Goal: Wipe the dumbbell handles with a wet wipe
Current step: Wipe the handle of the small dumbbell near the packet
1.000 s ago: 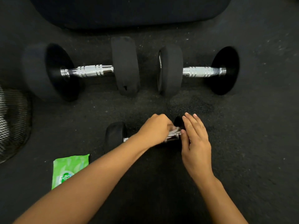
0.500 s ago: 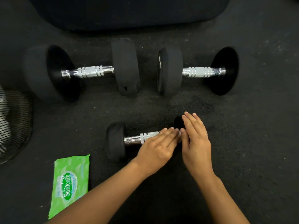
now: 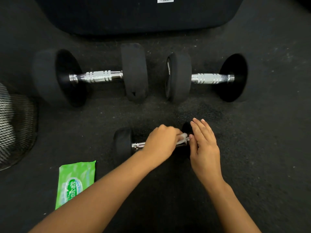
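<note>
Small dumbbell [image 3: 124, 145] on floor, wipe [image 3: 182, 137] over handle.

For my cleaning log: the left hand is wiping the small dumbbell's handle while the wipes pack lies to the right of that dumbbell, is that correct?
Not quite. The head view shows the wipes pack lying to the left of the small dumbbell, nearer the person. The rest stands: the left hand is curled over a wipe on the handle.

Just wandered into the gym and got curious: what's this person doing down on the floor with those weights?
A person is cleaning dumbbells. The left hand grips a wet wipe around the chrome handle of the small dumbbell, while the right hand rests with straight fingers on its far end, steadying it. Two bigger dumbbells lie beyond, untouched. A green wipes pack sits nearby.
</note>
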Demonstrator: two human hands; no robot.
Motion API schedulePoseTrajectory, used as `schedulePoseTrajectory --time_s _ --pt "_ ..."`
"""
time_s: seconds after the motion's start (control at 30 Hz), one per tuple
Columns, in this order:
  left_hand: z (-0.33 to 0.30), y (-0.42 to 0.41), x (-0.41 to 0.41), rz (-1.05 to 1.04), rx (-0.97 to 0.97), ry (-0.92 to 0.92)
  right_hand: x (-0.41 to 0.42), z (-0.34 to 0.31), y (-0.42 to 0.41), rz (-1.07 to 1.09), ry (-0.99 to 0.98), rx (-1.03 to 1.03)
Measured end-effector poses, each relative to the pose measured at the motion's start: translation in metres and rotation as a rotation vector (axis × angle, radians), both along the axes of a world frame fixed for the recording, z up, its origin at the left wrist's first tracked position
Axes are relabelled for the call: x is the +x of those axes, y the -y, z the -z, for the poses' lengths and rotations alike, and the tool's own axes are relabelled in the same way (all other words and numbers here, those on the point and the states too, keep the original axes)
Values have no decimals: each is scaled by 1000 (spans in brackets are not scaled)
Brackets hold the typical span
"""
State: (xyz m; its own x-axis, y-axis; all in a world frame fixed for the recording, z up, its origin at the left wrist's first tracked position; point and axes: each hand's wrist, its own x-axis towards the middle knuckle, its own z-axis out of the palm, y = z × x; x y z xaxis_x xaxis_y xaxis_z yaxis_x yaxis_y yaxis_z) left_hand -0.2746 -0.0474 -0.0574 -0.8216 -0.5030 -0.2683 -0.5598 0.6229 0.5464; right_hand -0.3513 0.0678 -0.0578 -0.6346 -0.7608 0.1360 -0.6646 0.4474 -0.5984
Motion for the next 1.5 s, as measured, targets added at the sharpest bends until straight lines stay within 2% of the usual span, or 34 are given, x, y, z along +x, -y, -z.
schedulePoseTrajectory --time_s 0.07,0.17,0.2,0.3,0.37,0.43,0.57,0.73,0.87,1.03,1.13,1.33,1.43,1.5 --pt "2 -16 10 67 -234 -113 -1 0 0 8 8 2" --pt "8 -29 10 162 -410 -314 0 1 2 10 15 3" --pt "6 -28 8 161 -419 -297 -1 0 2 8 18 6" --pt "-1 -14 2 16 -268 -69 -3 -1 4 7 23 16" --pt "2 -9 3 -18 -256 -37 -2 -1 3 6 16 16" --pt "2 -16 6 48 -292 -116 -2 0 2 9 17 5" --pt "22 -27 21 189 -391 -402 -2 1 2 -8 12 -5" --pt "32 -25 41 269 -547 -501 -4 0 3 -6 20 4" --pt "32 -30 21 254 -569 -495 -3 1 4 -4 5 5" --pt "15 -20 17 72 -321 -350 -4 0 4 -11 11 12" --pt "7 -17 19 29 -249 -274 -2 0 2 -6 3 13" --pt "11 -24 12 185 -401 -304 -2 1 2 -11 -5 5" --pt "0 -16 8 82 -296 -131 -5 0 5 -14 0 18" --pt "-4 -11 11 24 -248 -99 -4 0 4 -14 -4 17"
